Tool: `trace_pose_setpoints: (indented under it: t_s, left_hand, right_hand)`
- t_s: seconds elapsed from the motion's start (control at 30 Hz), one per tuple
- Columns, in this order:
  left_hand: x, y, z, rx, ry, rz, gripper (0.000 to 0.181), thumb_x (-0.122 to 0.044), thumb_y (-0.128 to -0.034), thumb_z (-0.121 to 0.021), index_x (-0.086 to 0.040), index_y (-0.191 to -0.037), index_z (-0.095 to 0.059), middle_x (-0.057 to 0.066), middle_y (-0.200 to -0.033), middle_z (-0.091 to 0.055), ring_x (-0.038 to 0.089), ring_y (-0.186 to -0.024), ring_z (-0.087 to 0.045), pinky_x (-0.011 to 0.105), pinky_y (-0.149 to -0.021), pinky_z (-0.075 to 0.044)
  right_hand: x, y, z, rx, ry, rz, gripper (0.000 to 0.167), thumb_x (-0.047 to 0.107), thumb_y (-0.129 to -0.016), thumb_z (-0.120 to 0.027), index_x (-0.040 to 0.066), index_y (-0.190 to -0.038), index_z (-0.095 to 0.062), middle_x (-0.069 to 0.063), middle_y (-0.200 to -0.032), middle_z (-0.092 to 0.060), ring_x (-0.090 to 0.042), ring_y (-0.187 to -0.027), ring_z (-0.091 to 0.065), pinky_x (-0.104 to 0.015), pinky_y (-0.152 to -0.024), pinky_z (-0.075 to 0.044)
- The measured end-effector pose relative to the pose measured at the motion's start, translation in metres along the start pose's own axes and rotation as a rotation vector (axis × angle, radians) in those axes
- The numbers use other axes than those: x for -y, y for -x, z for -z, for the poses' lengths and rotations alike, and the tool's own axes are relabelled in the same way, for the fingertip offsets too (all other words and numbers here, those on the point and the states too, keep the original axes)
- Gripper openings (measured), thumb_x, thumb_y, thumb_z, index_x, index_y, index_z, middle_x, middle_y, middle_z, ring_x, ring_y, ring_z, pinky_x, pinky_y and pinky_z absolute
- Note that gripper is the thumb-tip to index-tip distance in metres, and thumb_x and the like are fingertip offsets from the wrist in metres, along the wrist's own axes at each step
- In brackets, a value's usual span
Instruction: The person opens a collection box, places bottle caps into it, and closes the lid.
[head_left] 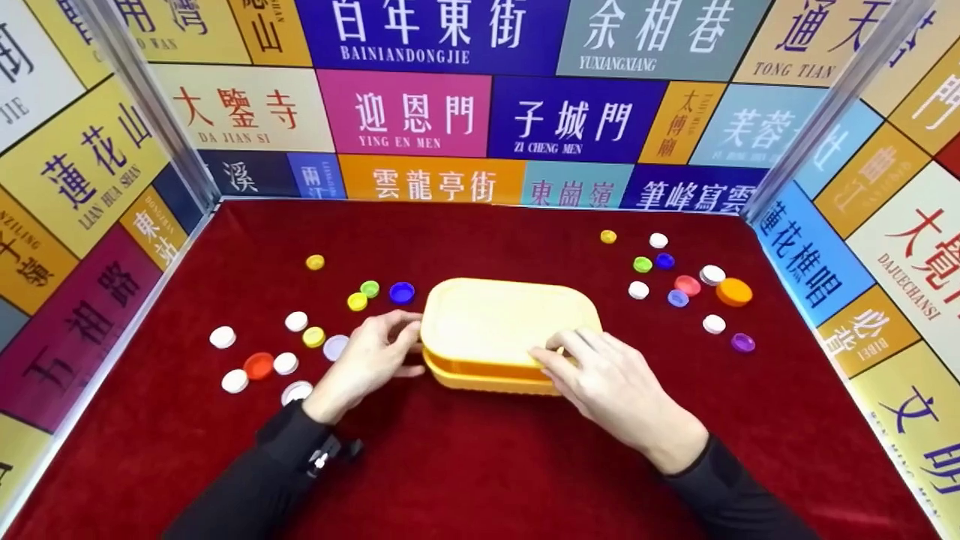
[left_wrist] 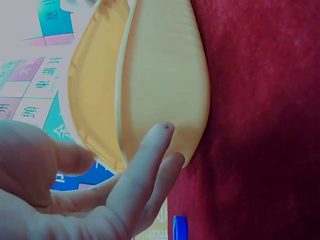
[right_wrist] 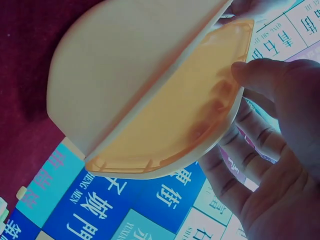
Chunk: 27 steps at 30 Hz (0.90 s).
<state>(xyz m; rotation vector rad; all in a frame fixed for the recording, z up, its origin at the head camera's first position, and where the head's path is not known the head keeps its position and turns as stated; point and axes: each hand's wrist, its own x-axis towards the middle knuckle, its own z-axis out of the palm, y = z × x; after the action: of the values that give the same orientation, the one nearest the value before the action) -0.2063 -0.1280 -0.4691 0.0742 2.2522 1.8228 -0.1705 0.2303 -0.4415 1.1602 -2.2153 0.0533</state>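
A yellow lidded plastic box [head_left: 480,381] stands mid-table. Its pale yellow lid [head_left: 502,319] is raised from the near rim, and the lid's orange-tinted underside [right_wrist: 165,115] shows in both wrist views. My right hand [head_left: 611,379] pinches the lid's near right edge. In the right wrist view its thumb lies at the underside, with finger shapes showing faintly through the lid. At the box's left end is my left hand [head_left: 367,356]. Its thumb is by the lid's edge and its loosely extended fingers [left_wrist: 137,175] are at the box's side; firm contact is unclear. The box's inside is hidden.
Several bottle caps lie left of the box, among them a red cap [head_left: 259,366] and a blue cap [head_left: 402,292]. More caps lie at the right, including a large orange cap [head_left: 733,292]. Printed panels [head_left: 412,112] wall in the dark red cloth [head_left: 480,472].
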Motion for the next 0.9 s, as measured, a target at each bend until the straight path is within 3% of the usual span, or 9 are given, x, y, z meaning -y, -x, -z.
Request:
trace_pose_setpoints:
  t_s: [0.2,0.43,0.53,0.67,0.77,0.9]
  left_hand:
    - [-0.011,-0.009,-0.002,-0.013,-0.119,-0.031,0.046,-0.014,-0.1121,-0.076,-0.001,-0.156,-0.070,0.022,-0.140,-0.081,0.029,-0.116,-0.087,0.036,-0.084,-0.074]
    - [-0.023,-0.020,-0.007,-0.033,-0.233,-0.050,0.056,-0.001,-0.1025,-0.077,0.004,-0.157,-0.067,0.025,-0.140,-0.082,0.039,-0.111,-0.089,0.035,-0.072,-0.073]
    - [-0.021,-0.021,-0.009,-0.036,-0.267,-0.020,0.059,0.001,-0.1005,-0.076,0.004,-0.158,-0.067,0.024,-0.144,-0.081,0.037,-0.097,-0.090,0.033,-0.067,-0.071]
    - [-0.017,-0.021,-0.010,-0.042,-0.285,0.008,0.059,0.000,-0.1011,-0.078,0.000,-0.159,-0.068,0.021,-0.145,-0.081,0.026,-0.078,-0.089,0.032,-0.065,-0.070]
    - [-0.016,-0.021,-0.009,-0.038,-0.278,0.002,0.057,-0.002,-0.1031,-0.081,-0.001,-0.159,-0.068,0.023,-0.145,-0.081,0.022,-0.075,-0.088,0.032,-0.064,-0.070]
    - [-0.016,-0.021,-0.008,-0.044,-0.287,-0.004,0.058,-0.004,-0.1034,-0.082,-0.001,-0.160,-0.068,0.022,-0.143,-0.081,0.021,-0.073,-0.087,0.030,-0.063,-0.069]
  right_hand:
    - [-0.004,-0.009,0.005,-0.019,0.054,0.002,0.031,0.011,-0.100,-0.086,0.011,-0.131,-0.082,-0.007,-0.115,-0.076,-0.023,-0.093,-0.069,-0.032,-0.069,-0.064]
    - [-0.008,-0.019,0.008,-0.009,0.113,-0.042,0.027,0.004,-0.097,-0.084,0.009,-0.123,-0.079,-0.008,-0.115,-0.076,-0.024,-0.099,-0.073,-0.034,-0.071,-0.068]
    - [-0.010,-0.019,0.006,-0.013,0.117,-0.061,0.023,0.005,-0.100,-0.086,0.010,-0.122,-0.080,-0.007,-0.114,-0.078,-0.025,-0.100,-0.074,-0.034,-0.071,-0.068]
    - [-0.016,-0.016,0.006,-0.029,0.128,-0.100,0.022,0.004,-0.102,-0.083,0.012,-0.123,-0.080,-0.004,-0.112,-0.082,-0.024,-0.100,-0.077,-0.033,-0.054,-0.060]
    - [-0.025,-0.013,0.007,-0.043,0.125,-0.152,0.024,0.004,-0.102,-0.081,0.013,-0.124,-0.080,-0.003,-0.114,-0.084,-0.024,-0.101,-0.079,-0.035,-0.045,-0.053]
    - [-0.039,-0.010,0.007,-0.064,0.075,-0.223,0.024,0.005,-0.105,-0.078,0.013,-0.127,-0.080,-0.004,-0.113,-0.084,-0.027,-0.098,-0.079,-0.040,-0.046,-0.057]
